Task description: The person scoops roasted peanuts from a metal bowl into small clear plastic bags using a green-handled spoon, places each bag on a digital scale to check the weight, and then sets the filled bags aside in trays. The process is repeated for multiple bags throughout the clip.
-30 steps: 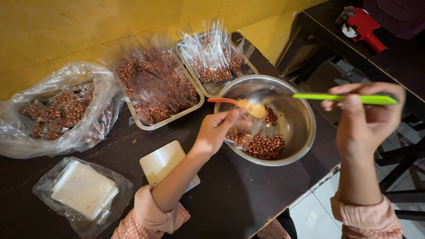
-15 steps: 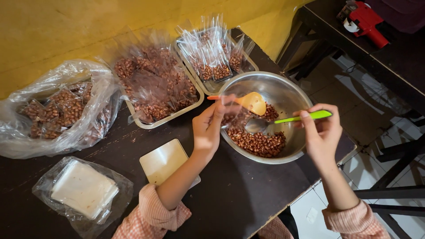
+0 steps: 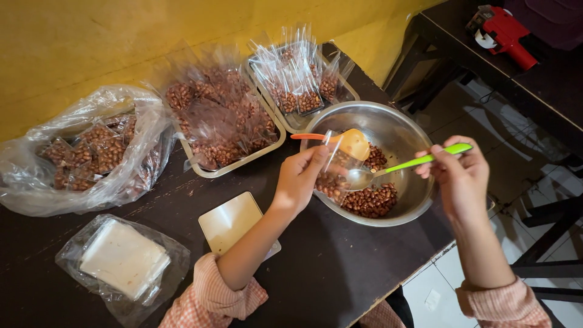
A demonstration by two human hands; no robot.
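Left hand (image 3: 299,182) closed on small clear bag (image 3: 333,176) part-filled with peanuts, held over rim of steel bowl (image 3: 388,124); orange funnel scoop (image 3: 346,141) sits at bag mouth. Right hand (image 3: 456,176) pinching green-handled spoon (image 3: 388,170), bowl end near bag opening. Peanuts (image 3: 371,200) heaped in bowl on dark bench (image 3: 316,273). Two trays of filled bags (image 3: 225,124) behind, just beside bowl.

A polished steel mixing bowl (image 3: 388,124) gleams on the matt dark wooden table (image 3: 316,273), beside crinkly, glossy clear-plastic peanut packets (image 3: 291,79), a smooth green-handled plastic spoon (image 3: 419,162) and checked cloth sleeves (image 3: 212,300).
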